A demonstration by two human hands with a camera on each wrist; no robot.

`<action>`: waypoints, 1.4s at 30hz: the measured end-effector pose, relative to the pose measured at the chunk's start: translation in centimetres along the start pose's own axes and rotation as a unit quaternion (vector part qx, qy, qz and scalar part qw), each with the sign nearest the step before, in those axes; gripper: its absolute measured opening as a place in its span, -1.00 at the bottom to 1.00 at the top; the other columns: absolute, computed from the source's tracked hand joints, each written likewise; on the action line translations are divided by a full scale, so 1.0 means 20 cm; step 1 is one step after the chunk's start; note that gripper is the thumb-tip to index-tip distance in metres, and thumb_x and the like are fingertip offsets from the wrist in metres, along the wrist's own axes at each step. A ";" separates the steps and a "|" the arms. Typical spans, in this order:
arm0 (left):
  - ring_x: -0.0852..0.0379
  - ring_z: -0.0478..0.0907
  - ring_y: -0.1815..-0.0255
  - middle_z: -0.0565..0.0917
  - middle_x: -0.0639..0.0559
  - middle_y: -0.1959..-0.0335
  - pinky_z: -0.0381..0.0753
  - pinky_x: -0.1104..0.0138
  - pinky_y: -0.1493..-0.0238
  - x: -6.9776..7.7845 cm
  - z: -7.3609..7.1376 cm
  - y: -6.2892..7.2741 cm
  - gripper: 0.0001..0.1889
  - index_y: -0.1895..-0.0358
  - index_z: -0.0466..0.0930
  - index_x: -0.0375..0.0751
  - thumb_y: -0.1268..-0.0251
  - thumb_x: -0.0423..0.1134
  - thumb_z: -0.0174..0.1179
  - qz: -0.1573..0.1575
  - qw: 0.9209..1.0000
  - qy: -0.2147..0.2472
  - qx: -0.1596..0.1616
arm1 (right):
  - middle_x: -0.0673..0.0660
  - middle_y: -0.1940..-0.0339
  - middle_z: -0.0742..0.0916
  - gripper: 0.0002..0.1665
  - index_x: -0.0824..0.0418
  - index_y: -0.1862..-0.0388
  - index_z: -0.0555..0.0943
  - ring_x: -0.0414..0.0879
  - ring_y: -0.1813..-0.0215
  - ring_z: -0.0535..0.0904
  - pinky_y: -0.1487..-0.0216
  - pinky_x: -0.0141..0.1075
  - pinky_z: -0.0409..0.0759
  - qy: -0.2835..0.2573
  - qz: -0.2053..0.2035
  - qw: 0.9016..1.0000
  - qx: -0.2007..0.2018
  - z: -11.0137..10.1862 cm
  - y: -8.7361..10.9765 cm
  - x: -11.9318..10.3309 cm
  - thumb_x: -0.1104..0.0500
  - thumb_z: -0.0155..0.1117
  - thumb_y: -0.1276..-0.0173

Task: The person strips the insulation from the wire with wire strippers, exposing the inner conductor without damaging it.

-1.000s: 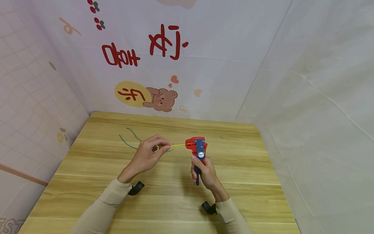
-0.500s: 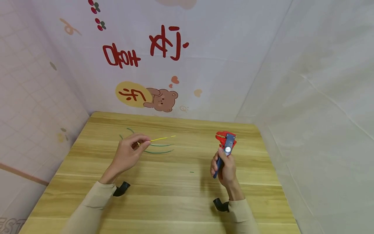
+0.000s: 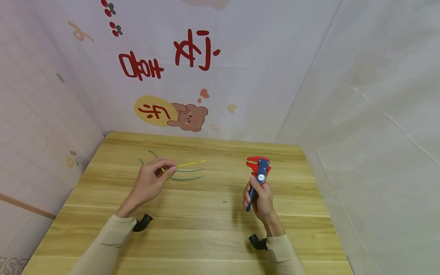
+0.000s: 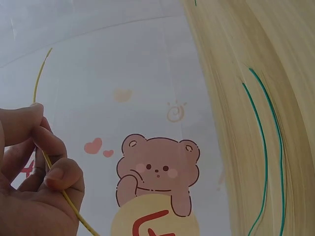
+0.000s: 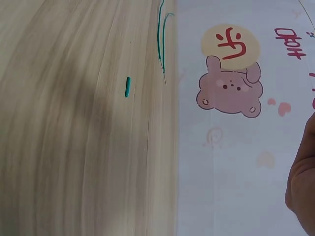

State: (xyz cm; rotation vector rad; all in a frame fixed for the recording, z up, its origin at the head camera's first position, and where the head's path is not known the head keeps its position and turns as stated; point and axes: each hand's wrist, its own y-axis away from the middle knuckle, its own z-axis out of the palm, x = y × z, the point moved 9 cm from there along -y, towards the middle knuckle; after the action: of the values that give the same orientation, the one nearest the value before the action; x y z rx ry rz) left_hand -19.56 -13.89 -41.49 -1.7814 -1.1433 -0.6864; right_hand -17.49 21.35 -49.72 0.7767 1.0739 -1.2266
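My left hand (image 3: 149,179) pinches a thin yellow wire (image 3: 187,165) between thumb and fingers, its free end pointing right above the table. Close to the tip the yellow covering has a break, with a short yellow piece beyond it. In the left wrist view the yellow wire (image 4: 37,81) looks thinner near its end, and its lower part passes behind the fingers. My right hand (image 3: 262,198) grips the handles of a red and blue wire stripper (image 3: 264,165). The tool's red jaws stand apart, with nothing between them. Only part of the right hand (image 5: 302,182) shows in its wrist view.
Two green wires (image 3: 185,179) lie on the wooden table (image 3: 192,236), partly behind the left hand, their right ends thin and bare-looking. A short green piece of insulation (image 3: 224,201) rests between the hands. A printed cloth wall (image 3: 240,76) stands behind the table.
One second ago the yellow wire's end was in the stripper's jaws. The hands have since moved apart, the jaws have parted, and the wire shows a break near its tip.
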 end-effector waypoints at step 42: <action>0.18 0.41 0.44 0.82 0.06 0.18 0.41 0.42 0.34 0.17 0.23 -0.08 -0.90 0.05 0.90 -0.08 -0.63 -0.33 0.40 0.048 0.998 0.021 -0.044 | 0.12 0.70 0.54 -0.34 0.60 0.34 0.37 -0.18 0.68 0.61 0.62 -0.21 0.69 0.073 -0.005 0.991 -0.112 0.27 -0.04 0.06 0.07 -0.05 -0.91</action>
State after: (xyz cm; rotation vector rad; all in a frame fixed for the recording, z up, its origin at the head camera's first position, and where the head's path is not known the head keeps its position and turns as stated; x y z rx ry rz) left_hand -19.73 -8.06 -40.27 -1.8755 -1.0066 -0.7229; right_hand -17.10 15.91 -48.96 0.6952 1.3115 -1.0488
